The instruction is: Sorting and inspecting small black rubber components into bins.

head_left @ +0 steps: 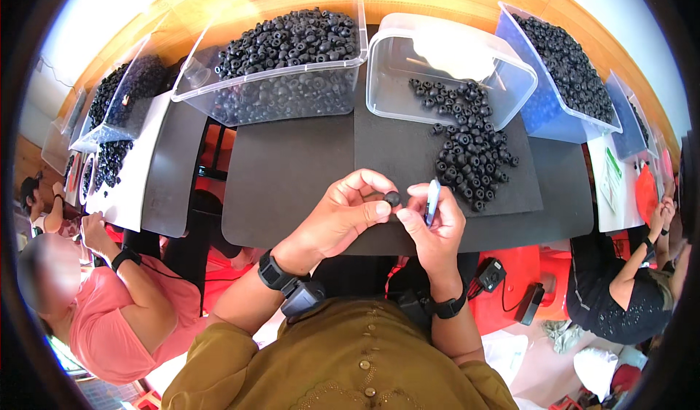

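Fingertips of the left hand (343, 217) pinch a small black ring (392, 198) above the mat's (292, 169) near edge; the right hand (434, 224) grips a blue tool (432, 200). A loose pinch could drop the ring off that edge.

Both forearms enter from the lower edge, bare below mustard-yellow sleeves, each wrist with a black band. Left hand (341, 217) — fingers curled, thumb and index fingertip pinched together. Right hand (434, 228) sits just beside it, fingers folded in a closed grip, thumb (408, 220) pointing toward the left. Hands nearly touching at the fingertips.
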`<act>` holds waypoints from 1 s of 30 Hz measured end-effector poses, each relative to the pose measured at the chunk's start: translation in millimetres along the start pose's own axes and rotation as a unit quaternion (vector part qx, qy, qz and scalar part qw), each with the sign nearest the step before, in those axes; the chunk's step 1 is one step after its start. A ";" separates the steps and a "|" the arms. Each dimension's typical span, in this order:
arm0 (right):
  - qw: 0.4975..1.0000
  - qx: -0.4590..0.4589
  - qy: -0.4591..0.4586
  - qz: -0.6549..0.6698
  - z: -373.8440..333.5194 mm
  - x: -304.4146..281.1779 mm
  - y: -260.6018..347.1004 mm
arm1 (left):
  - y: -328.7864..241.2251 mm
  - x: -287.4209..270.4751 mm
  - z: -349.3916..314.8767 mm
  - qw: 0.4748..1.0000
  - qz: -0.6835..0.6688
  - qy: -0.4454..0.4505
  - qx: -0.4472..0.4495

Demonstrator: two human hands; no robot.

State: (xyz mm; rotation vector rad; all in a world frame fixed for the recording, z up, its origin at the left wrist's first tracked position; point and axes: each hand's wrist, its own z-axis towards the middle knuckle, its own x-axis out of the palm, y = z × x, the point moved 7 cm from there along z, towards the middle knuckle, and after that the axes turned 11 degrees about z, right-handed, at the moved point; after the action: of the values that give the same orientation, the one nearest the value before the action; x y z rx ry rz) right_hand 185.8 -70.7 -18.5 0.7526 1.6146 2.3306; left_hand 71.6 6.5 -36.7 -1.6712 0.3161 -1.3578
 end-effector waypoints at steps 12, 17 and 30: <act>0.983 -0.104 0.111 -0.099 2.1 13.7 13.1 | 4.9 -7.4 -11.0 0.996 0.013 -0.056 -0.070; 0.982 -0.104 0.117 -0.108 1.9 18.2 18.7 | 4.0 -7.7 -15.7 0.996 0.012 0.001 -0.091; 0.948 -0.114 0.116 -0.273 -2.9 27.1 27.0 | -5.2 -14.8 -17.1 0.990 -0.128 -0.043 -0.029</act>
State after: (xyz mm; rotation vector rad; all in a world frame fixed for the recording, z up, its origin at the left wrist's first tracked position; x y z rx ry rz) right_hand 164.3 -71.2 13.3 -0.0293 1.3687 2.1809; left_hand 49.6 11.2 -42.8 -1.8625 0.0941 -1.4691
